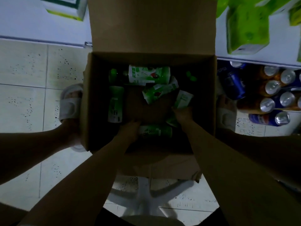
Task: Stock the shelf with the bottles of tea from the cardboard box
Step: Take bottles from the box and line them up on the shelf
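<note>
Both hands (130, 130) (dim) reach among boxed bottles (149, 75)

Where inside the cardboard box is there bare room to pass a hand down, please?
The bare brown floor of the cardboard box at its centre is free, bordered by the upright-lying bottle on the left and the tilted bottle beyond. The far side and right corner are crowded with bottles; both hands fill the near side.

Open cardboard box (151, 101) on tiled floor (24, 95), green-labelled tea bottles (149, 75) lying loose inside. Left hand (130, 130) low in box, touching a bottle (156, 131) at near wall. Right hand (183, 112) gripping another bottle (183, 99). Cans (275, 95) at right; shelf (24, 30) beyond.
</note>
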`<state>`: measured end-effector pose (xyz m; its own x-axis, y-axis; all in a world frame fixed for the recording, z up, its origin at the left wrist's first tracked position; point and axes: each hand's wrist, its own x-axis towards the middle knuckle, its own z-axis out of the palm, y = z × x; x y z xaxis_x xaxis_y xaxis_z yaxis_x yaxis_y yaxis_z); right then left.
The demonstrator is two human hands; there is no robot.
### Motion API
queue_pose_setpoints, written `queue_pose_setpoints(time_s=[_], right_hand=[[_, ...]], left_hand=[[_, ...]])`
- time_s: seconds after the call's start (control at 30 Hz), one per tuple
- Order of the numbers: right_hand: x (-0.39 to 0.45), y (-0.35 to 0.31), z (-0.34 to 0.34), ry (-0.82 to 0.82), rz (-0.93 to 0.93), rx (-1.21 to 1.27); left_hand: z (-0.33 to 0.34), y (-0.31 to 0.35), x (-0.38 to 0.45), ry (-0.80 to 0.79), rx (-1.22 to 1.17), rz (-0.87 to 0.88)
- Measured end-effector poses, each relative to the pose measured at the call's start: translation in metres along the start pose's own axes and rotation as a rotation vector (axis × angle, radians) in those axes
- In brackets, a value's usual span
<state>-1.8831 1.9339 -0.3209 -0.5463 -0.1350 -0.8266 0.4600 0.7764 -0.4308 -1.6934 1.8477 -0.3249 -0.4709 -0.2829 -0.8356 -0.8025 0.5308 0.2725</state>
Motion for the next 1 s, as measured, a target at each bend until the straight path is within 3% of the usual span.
queue_pose_setpoints(time_s=[0.2,0.33,0.53,0.7,0.87,1.0], right_hand=[[-0.002,-0.001,-0.007,-0.054,-0.015,0.019],[-0.015,-0.009,-0.020,-0.082,-0.066,0.011],[-0.057,-0.012,-0.032,-0.103,-0.161,-0.020],[-0.088,0.002,-0.030,-0.142,-0.244,-0.111],[-0.113,0.007,-0.030,-0.178,-0.293,-0.089],[-0.118,0.005,-0.038,-0.210,-0.287,-0.063]], left_hand=[[-0.011,0.002,0.002,-0.035,0.067,0.008],[-0.025,0.009,-0.019,0.045,0.202,0.032],[-0.048,0.017,-0.067,0.209,0.211,-0.010],[-0.061,0.024,-0.099,0.272,-0.005,-0.026],[-0.054,0.036,-0.113,0.488,-0.404,-0.080],[-0.046,0.046,-0.107,0.555,-0.531,-0.070]])
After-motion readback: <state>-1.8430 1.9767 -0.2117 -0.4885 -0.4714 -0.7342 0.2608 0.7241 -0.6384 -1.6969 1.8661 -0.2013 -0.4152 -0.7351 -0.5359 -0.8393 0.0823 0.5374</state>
